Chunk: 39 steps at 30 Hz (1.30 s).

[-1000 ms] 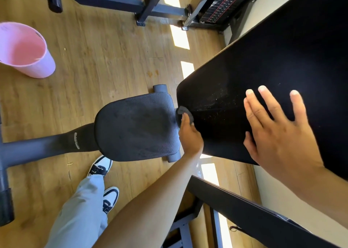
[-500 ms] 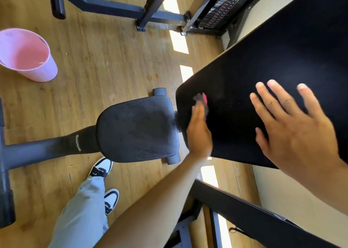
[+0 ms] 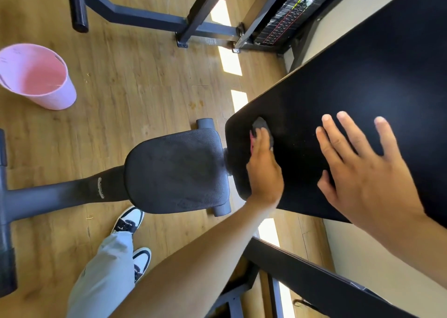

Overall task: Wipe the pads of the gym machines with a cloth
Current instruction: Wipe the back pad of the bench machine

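Note:
A long black back pad [image 3: 362, 76] slants across the right of the view. My left hand [image 3: 263, 170] lies flat on its lower end, straight fingers pressing a small dark grey cloth [image 3: 261, 124] with a pink edge against the surface. The cloth peeks out past the fingertips. My right hand [image 3: 362, 172] rests on the same pad further right, fingers spread and straight, holding nothing. Just left of the back pad sits the black seat pad [image 3: 176, 170] on its dark frame arm [image 3: 60, 194].
A pink bucket [image 3: 36, 76] stands on the wood floor at the left. Another machine's dark steel frame [image 3: 150, 20] and weight stack [image 3: 285, 20] run along the top. My trouser leg and shoes [image 3: 130, 223] are below the seat. A black bar [image 3: 314, 276] crosses bottom right.
My left hand has slid the cloth from the back pad's lower edge up onto its face, the fingers flattening over it. My right hand stayed spread on the pad.

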### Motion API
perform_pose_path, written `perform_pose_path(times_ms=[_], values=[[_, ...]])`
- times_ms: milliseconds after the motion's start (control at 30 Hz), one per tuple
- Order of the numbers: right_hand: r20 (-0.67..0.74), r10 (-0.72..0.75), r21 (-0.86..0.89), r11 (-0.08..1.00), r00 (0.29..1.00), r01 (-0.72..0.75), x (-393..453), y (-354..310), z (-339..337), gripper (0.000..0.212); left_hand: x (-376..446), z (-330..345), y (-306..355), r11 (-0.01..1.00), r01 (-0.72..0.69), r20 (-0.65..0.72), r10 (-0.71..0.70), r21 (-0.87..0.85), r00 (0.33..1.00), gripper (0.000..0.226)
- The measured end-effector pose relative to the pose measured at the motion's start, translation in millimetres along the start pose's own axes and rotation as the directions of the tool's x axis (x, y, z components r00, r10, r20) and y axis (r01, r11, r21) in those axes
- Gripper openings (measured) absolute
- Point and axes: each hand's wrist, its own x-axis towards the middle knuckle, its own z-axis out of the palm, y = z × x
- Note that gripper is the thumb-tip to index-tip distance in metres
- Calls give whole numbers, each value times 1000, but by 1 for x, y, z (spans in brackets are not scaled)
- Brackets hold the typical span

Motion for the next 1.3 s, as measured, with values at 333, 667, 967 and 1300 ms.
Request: perform_pose_path(times_ms=[333,667,967,1300], values=[[-11,2,-6,1000,1000,-2,1,-1,-3,75,2,-14,-39,981,-187,65,184,53,981,49],[25,6,-36,999,1000,-5,0,-2,-1,75,16,-11,-29,955,298,26,-297,-5,954,64],[31,41,-3,999,999,-41,4,-8,-3,77,-31,-17,-24,948,-314,82,309,54,948,48],[72,80,-60,995,994,-76,11,-18,-4,77,17,-48,-95,924,354,79,-367,143,927,52]])
